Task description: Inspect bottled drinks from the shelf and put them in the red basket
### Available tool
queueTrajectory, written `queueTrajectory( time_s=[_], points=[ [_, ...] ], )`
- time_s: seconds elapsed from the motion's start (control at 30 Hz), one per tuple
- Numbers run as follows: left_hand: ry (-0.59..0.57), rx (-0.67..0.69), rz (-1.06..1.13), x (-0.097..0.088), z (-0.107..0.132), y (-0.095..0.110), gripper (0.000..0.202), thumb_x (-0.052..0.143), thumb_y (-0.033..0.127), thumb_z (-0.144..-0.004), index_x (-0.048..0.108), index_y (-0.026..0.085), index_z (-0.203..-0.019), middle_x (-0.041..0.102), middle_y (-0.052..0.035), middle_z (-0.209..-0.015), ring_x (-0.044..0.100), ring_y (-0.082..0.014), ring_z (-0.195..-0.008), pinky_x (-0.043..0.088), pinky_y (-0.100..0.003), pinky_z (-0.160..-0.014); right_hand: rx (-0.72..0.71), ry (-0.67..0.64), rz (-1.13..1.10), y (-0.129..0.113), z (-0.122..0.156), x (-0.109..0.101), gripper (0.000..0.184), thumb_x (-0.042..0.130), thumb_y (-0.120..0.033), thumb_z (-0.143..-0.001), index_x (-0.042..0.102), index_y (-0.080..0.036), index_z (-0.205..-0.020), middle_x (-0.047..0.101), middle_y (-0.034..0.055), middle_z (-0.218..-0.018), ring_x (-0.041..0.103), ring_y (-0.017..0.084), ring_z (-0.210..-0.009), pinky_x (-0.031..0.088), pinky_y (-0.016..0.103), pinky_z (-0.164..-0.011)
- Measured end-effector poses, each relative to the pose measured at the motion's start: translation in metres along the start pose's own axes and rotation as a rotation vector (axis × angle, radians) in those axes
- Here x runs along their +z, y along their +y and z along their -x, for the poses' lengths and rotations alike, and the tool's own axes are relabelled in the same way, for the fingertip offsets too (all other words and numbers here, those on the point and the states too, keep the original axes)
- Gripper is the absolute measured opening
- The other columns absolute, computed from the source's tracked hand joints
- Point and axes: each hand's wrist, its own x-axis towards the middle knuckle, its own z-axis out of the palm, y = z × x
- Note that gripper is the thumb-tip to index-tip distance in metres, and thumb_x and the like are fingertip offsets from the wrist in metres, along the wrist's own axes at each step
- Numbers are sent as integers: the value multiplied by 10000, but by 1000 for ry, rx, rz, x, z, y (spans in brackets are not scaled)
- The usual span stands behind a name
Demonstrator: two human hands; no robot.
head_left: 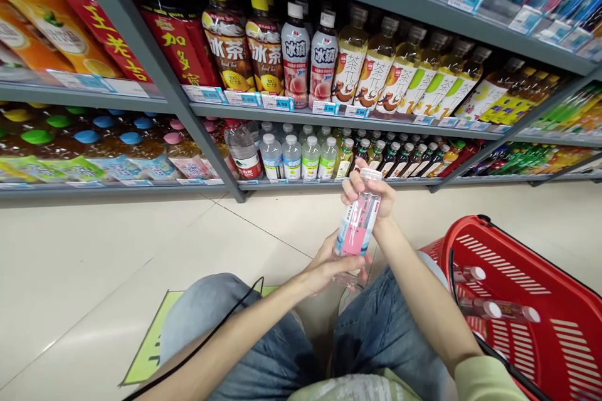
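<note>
Between my hands is a clear plastic drink bottle (356, 235) with a pink and blue label and a pale cap, tilted slightly with its top away from me. My left hand (336, 266) wraps round its lower part, thumb across the front. Around the neck, just under the cap, close the fingers of my right hand (376, 194). The bottle is held over my knees, in front of the shelves. At my right stands a red shopping basket (531, 269), with several pale-capped bottles (498, 310) lying inside.
Grey shelves (301, 114) ahead hold rows of drinks: iced tea bottles (226, 44), white-labelled tea bottles (376, 69) and small bottles (310, 156) on the bottom level. A black cable (211, 332) runs along my left arm. A green floor sticker (148, 344) lies by my left knee.
</note>
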Motion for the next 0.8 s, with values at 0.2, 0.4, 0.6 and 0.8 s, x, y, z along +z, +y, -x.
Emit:
queueTrajectory(
  time_s=[0.2, 0.4, 0.6, 0.8],
  points=[
    [329, 34, -33, 8, -5, -21, 497, 736, 517, -787, 484, 193, -1067, 634, -55, -880, 690, -208, -700, 423, -179, -334, 193, 184, 287, 15, -9, 3, 381, 760, -315, -647, 601, -212, -978, 713, 0, -771, 665, 161, -657, 509, 264, -607],
    [408, 85, -142, 3, -10, -31, 521, 761, 505, -768, 450, 220, -1074, 573, 9, -816, 702, -218, -748, 436, -172, -335, 159, 256, 433, 22, -7, 6, 310, 732, -287, -656, 591, -226, -925, 661, -50, -655, 659, 147, -602, 520, 250, -593],
    [401, 40, -119, 6, -9, -22, 550, 784, 512, -737, 452, 221, -1066, 569, 8, -825, 697, -218, -733, 411, -167, -316, 175, 321, 356, 21, -9, 2, 296, 741, -258, -630, 605, -205, -888, 648, -39, -663, 652, 145, -646, 554, 263, -629],
    [388, -3, -118, 3, -8, -20, 539, 782, 496, -749, 463, 218, -1082, 602, -3, -829, 683, -193, -681, 421, -184, -335, 192, 343, 332, 22, -9, 0, 282, 744, -251, -631, 609, -201, -874, 662, -25, -674, 648, 145, -644, 548, 258, -612]
  ],
)
